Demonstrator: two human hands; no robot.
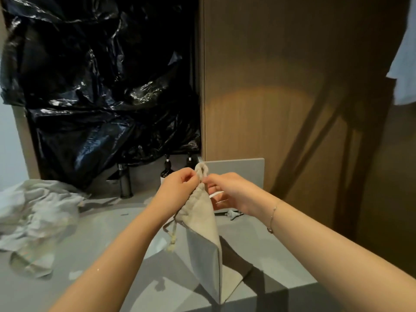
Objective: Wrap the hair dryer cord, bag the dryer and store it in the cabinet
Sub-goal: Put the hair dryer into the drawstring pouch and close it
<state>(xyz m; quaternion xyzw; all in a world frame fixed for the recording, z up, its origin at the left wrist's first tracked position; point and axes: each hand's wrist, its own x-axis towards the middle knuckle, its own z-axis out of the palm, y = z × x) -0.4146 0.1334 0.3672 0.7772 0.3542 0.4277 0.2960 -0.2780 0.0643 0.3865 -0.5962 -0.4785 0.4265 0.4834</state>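
A beige drawstring bag (202, 233) hangs above the grey countertop (112, 255), held up by its gathered mouth. My left hand (177, 188) pinches the left side of the mouth and my right hand (227, 192) pinches the right side. The bag's cord loops up between my fingers. A knotted drawstring end (172, 240) dangles on the bag's left. Behind my right hand a power plug (231, 214) and a bit of cord lie on the counter. The hair dryer itself is not visible.
Black plastic sheeting (101, 86) covers the wall above the counter. A crumpled white towel (38, 215) lies at the left. A dark faucet (125, 181) and two pump bottles (167, 166) stand at the back. A wooden cabinet panel (292, 97) rises at the right.
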